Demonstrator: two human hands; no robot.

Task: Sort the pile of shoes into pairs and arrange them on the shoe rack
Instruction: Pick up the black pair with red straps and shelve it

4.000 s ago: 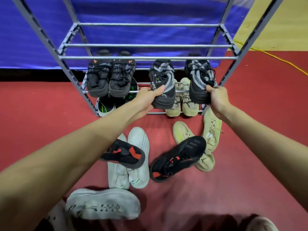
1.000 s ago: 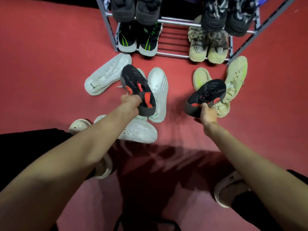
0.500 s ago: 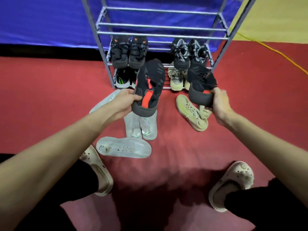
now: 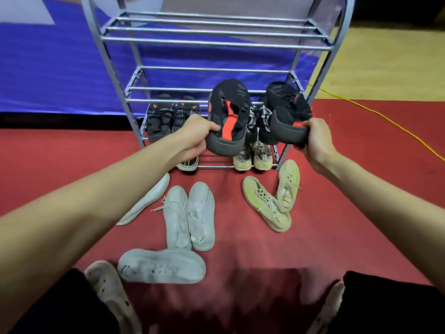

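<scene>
Head view: I hold one black-and-red sneaker in each hand, heels toward me, raised in front of the shoe rack [image 4: 113, 68]. My left hand [image 4: 192, 138] is curled round the heel of the left black-and-red sneaker [image 4: 228, 116]; my right hand [image 4: 315, 138] grips the heel of the right black-and-red sneaker [image 4: 286, 109]. Both shoes hang in the air before the rack's middle tiers, not yet set on any bar.

By my reckoning I am about halfway. Already on the rack sit a dark pair with orange marks [image 4: 168, 119], a black-and-white patterned pair [image 4: 257, 119] mostly hidden behind the shoes I carry, a beige pair [image 4: 255, 157] on the bottom tier, and a black shoe with green stripes [image 4: 189, 163] whose mate I cannot see behind my arm. The two upper tiers show no shoes.

On the red floor [image 4: 361, 189] four white sneakers remain: two side by side [image 4: 190, 213], one at the left [image 4: 147, 201], one lying across near my feet [image 4: 161, 266]. Two yellowish sneakers [image 4: 272, 201] lie crossed, touching. So this pair needs shelving, then three more.
</scene>
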